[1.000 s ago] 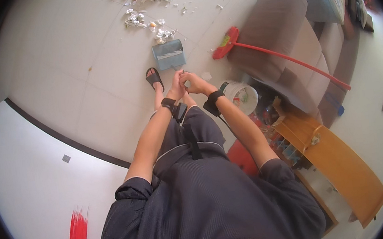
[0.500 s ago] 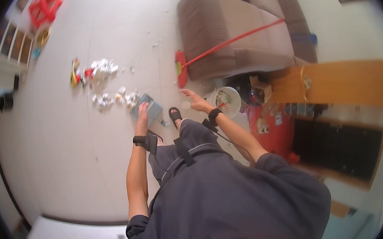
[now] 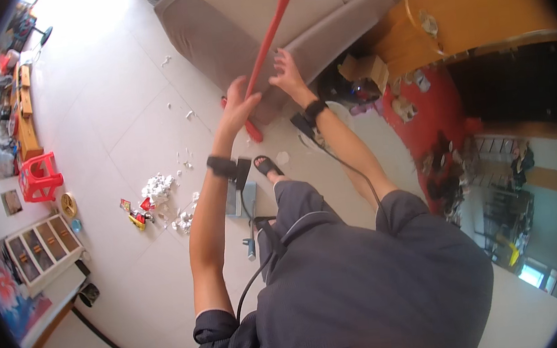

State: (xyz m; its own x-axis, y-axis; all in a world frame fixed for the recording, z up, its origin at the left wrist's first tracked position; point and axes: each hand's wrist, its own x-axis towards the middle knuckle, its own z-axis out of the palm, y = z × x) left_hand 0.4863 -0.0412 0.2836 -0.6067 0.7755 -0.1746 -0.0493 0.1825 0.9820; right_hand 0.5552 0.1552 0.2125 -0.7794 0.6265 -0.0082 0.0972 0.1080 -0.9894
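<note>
A broom with a red handle (image 3: 269,37) stands tilted in front of me, its top end pointing toward the sofa. My left hand (image 3: 237,107) is closed around the handle low down, with the thumb on its right side. The broom's red head (image 3: 253,131) shows partly below that hand. To the right of the handle, my right hand (image 3: 291,81) is apart from it, fingers spread and curved, holding nothing. A grey-blue dustpan (image 3: 249,198) lies on the floor, partly hidden by my left wrist. Crumpled white scraps (image 3: 158,189) and colourful wrappers (image 3: 138,220) form a pile left of my forearm.
A grey-brown sofa (image 3: 201,37) stands ahead. Behind my right forearm is a partly hidden white bucket (image 3: 341,113), near an open cardboard box (image 3: 366,70) and wooden furniture (image 3: 477,4). At the left are a red stool (image 3: 41,178) and a white drawer unit (image 3: 44,247). Small scraps (image 3: 190,115) dot the floor.
My left hand has risen from near the dustpan and taken hold of the broom, which has come off the sofa with its handle upright. The right hand has moved up. My view has turned.
</note>
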